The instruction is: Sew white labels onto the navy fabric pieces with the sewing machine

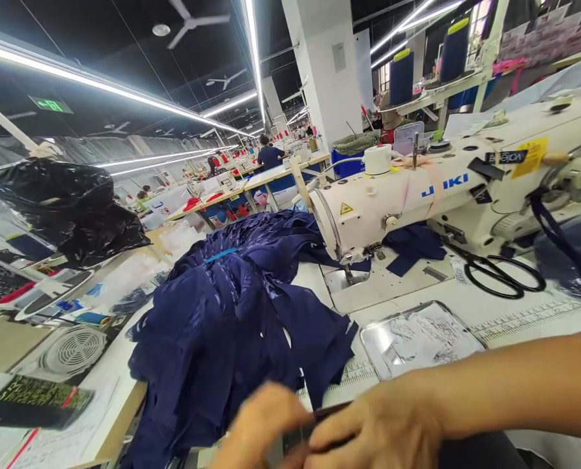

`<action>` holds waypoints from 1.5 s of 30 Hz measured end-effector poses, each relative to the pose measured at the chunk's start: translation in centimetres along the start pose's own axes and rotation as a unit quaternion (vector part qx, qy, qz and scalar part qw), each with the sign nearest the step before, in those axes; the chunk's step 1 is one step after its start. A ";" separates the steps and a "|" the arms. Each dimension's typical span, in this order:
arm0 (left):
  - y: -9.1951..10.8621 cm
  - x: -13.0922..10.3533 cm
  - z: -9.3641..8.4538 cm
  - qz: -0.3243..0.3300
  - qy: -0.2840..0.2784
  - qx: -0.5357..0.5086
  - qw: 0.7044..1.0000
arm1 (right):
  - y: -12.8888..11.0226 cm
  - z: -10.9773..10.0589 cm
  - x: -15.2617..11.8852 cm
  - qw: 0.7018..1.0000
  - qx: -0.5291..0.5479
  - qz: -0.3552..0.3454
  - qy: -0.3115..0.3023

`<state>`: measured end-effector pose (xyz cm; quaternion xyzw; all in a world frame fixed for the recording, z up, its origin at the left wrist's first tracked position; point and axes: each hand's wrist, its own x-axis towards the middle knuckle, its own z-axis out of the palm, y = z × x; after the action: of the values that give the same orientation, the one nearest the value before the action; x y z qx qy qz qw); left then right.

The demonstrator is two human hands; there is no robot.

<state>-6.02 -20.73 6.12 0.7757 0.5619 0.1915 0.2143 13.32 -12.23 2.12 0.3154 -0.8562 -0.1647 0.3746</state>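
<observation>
Blurred hands [376,423], cut off below.

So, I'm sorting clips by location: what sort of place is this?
Most likely a garment factory's sewing floor: a white sewing machine, a heap of navy fabric and large thread cones suggest it.

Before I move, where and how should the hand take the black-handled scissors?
Take the scissors by the loops, probably from the near right: they lie uncovered, spreading rightward and clear of the sewing machine, while the other end points in toward it.
</observation>
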 end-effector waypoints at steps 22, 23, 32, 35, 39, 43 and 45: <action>-3.3 7.9 1.7 0.079 -0.093 0.392 0.912 | 14.3 8.6 -5.8 0.540 0.202 0.817 0.022; -3.2 7.4 2.5 0.101 -0.097 0.367 0.920 | 14.4 9.0 -5.8 0.531 0.185 0.827 0.021; -5.7 10.9 3.7 0.187 -0.062 0.242 0.950 | 14.7 9.6 -7.0 0.525 0.148 0.836 0.064; -7.6 12.9 2.0 0.185 -0.018 0.235 0.954 | 14.6 8.6 -6.5 0.527 0.192 0.822 0.099; -9.3 15.1 0.5 0.237 0.064 0.216 0.945 | 12.3 5.1 -5.9 0.514 0.265 0.810 0.096; -8.7 15.4 0.9 0.342 0.147 0.196 0.907 | 8.7 0.1 -7.3 0.502 0.380 0.766 0.125; -7.3 14.2 1.4 0.360 0.160 0.177 0.902 | 7.0 -2.7 -8.9 0.508 0.399 0.746 0.161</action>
<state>-6.87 -5.30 1.73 0.9090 0.2959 0.2749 -0.1028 17.00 -1.20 2.75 -0.3026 -0.6755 0.5883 0.3256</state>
